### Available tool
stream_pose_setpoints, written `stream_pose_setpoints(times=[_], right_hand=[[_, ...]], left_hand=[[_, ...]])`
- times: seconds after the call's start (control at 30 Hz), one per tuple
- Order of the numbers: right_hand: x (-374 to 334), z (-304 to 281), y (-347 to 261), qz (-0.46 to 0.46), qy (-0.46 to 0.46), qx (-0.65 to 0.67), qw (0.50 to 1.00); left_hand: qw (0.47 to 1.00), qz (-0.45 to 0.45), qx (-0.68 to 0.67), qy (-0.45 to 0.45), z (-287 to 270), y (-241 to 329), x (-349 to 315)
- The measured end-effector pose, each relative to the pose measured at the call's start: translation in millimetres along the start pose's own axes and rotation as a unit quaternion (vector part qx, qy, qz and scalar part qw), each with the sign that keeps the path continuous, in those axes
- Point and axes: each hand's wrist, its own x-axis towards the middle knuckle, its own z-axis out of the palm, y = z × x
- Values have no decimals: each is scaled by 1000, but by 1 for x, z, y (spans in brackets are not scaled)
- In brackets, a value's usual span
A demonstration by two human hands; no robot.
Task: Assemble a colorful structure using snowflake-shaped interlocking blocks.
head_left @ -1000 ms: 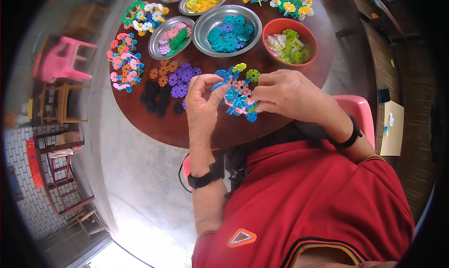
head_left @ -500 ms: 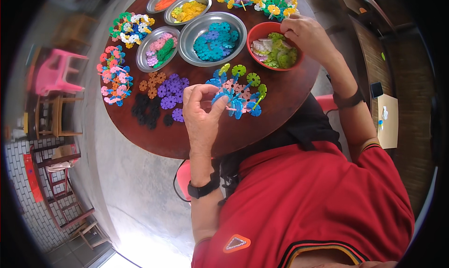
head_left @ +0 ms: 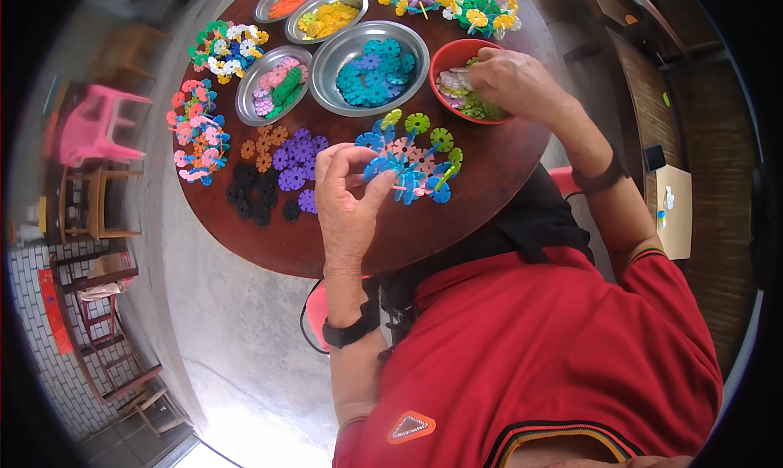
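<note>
My left hand (head_left: 349, 195) pinches a flower-shaped cluster of interlocking plastic discs (head_left: 408, 162) by a blue disc at its left side. The cluster has pink discs in its middle, blue ones around them and several lime-green ones along its far and right edges. At the right, my right hand (head_left: 514, 84) reaches into a red bowl (head_left: 437, 53) of white and lime-green discs (head_left: 481, 106). Its fingertips are down at the discs; whether they hold one is hidden.
A large metal bowl (head_left: 320, 93) of teal discs stands beside the red one, with smaller metal bowls (head_left: 242, 107) around it. Purple discs (head_left: 295, 159), black discs (head_left: 251, 195) and brown discs (head_left: 265, 146) lie loose on the round table (head_left: 285, 252). Finished-looking disc clusters (head_left: 198, 133) line the far and left edges.
My right hand has moved left and lower, from the red bowl's right rim in over its discs. My left hand still holds the cluster, which has turned slightly.
</note>
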Motion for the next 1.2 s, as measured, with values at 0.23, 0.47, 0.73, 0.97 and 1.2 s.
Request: stream_pose_setpoints(times=[0.23, 0.47, 0.73, 0.97, 1.2], right_hand=[[1, 9, -13, 40, 52, -46, 997], [4, -11, 5, -26, 124, 50, 991], [-2, -22, -58, -74, 119, 341, 930], [4, 4, -80, -77, 151, 255, 952], [17, -1, -91, -53, 76, 325, 941]], left_hand=[[1000, 1, -10, -16, -6, -3, 1], [999, -18, 15, -30, -13, 0, 3], [935, 265, 188, 143, -22, 5, -1], [938, 210, 276, 14, 4, 10, -7], [968, 121, 210, 64, 1, 1, -7]])
